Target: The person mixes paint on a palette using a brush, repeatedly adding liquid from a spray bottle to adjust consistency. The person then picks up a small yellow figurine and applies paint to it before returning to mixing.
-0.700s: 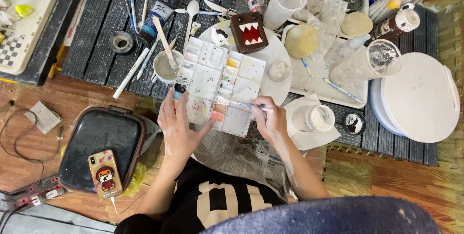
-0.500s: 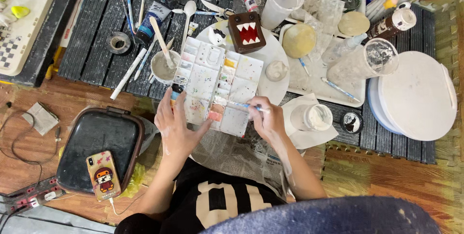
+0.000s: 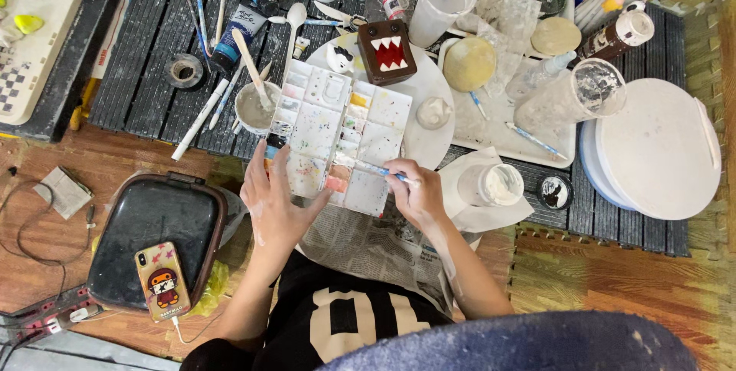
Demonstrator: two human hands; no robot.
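While a phone in a yellow cartoon case is lying on the black rounded-square case at the left, near the edge of the wooden floor, the left hand is resting with fingers spread, its fingertips pressing the lower left corner of the white plastic paint palette with many stained wells. That palette is lying on the dark slatted mat, partly over a round white plate, with crumpled newspaper under its near edge. Just right of it, the right hand is pinching a thin blue-handled paintbrush, whose tip is sitting at a pinkish well near the palette's lower edge. Further right, a small white cup of white paint is standing on white paper, and a large round white lid is lying by the mat's right edge.
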